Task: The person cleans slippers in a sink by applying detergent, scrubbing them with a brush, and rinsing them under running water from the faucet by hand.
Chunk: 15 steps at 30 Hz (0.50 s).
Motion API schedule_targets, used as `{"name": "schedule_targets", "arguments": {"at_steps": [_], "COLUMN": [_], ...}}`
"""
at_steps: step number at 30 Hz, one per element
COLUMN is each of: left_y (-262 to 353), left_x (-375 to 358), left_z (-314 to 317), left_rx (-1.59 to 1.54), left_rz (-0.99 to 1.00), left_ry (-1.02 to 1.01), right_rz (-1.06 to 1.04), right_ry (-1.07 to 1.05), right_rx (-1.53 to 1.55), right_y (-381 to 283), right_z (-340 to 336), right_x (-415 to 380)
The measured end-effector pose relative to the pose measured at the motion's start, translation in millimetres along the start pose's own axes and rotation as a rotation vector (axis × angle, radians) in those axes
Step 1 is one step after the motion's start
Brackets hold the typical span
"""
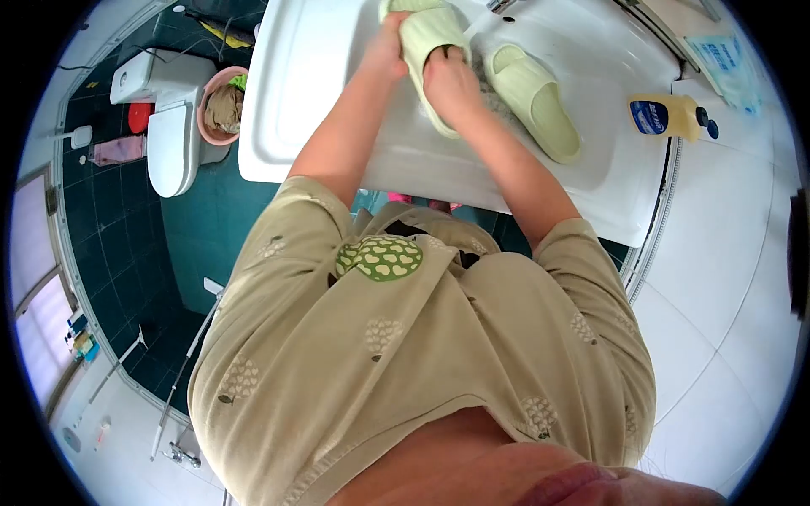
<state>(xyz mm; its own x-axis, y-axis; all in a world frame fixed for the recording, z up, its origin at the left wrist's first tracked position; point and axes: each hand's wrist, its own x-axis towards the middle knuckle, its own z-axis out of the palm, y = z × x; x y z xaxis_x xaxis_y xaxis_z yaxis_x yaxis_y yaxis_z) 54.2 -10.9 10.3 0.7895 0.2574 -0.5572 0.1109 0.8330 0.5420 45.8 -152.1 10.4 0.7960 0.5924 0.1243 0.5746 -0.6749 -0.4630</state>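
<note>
Green slipper [424, 42], left grip [388, 52] clasping, right grip [451, 83] inside, closure hidden, blue label [649, 117] illegible

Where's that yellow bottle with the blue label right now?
In the head view, the yellow bottle is at the person's right, on the white tiles just past the right edge of the sink.

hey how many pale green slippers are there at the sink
2. One slipper is in the left hand, with the right hand at its opening; the other slipper lies in the sink, to its right. More could be hidden.
</note>
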Motion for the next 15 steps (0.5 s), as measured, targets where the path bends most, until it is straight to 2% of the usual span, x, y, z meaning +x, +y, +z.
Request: {"name": "schedule_targets", "arguments": {"at_steps": [2,4,7,8,10,11,12,14,15], "left_y": [8.7,17.5,10.6,6.7,-13.4,-18.5,-14.4,-1.1,-1.8], "left_x": [-10.0,-11.7,-16.1,-15.2,-16.1,-16.0,-16.3,-19.1,-25.7], "left_z": [1.3,-3.8,0.5,4.2,16.2,18.2,17.1,18.4,17.6], "left_rx": [-0.027,-0.073,-0.082,-0.111,-0.090,-0.067,-0.061,-0.098,-0.111], "left_rz": [0.000,0.158,0.125,0.093,0.040,-0.010,-0.005,0.090,0.126], "left_ry": [0.054,0.033,0.056,0.056,0.002,-0.042,-0.041,-0.084,-0.029], "right_rz": [-0.020,-0.082,-0.046,-0.042,-0.128,-0.130,-0.096,-0.058,-0.104], "right_ry": [-0.007,-0.116,-0.195,-0.185,0.054,0.058,-0.088,-0.227,-0.122], "right_rx": [0.020,0.169,0.048,0.042,0.018,0.021,-0.033,-0.082,-0.042], "right_y": [6.6,24.1,25.6,23.1,15.3,13.9,12.1,8.9,10.6], "right_z": [4.0,-11.7,-41.9,-40.7,-23.8,-20.6,-18.1,-21.6,-25.8], "right_x": [-15.9,-52.7,-60.5,-49.4,-9.5,7.7,24.4,24.7,6.9]}}
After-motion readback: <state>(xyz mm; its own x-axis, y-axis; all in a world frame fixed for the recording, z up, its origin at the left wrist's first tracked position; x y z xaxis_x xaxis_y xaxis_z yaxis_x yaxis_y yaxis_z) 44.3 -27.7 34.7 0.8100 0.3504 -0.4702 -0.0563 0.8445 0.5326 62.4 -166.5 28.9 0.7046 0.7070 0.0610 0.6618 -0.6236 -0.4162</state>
